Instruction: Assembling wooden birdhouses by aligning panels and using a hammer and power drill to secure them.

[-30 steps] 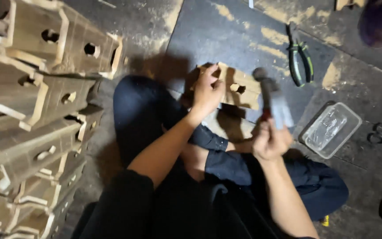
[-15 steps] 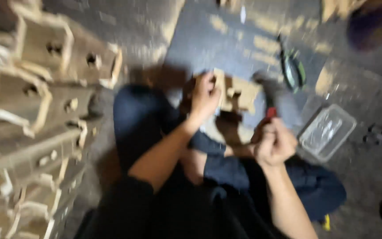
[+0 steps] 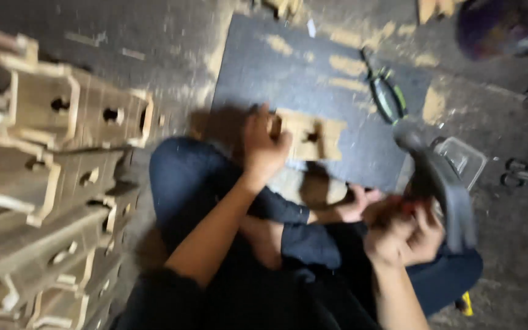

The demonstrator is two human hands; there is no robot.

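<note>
The left hand (image 3: 263, 146) grips the left end of a small wooden block (image 3: 308, 137) on the dark mat (image 3: 313, 73); near right, the right hand (image 3: 401, 235) is clenched around a blurred hammer (image 3: 441, 183).

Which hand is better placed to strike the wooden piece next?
Right. The right hand grips the hammer, raised beside the wooden piece on the dark mat. The left hand is pressed on that piece, steadying it, so it is likely not free to strike.
</note>
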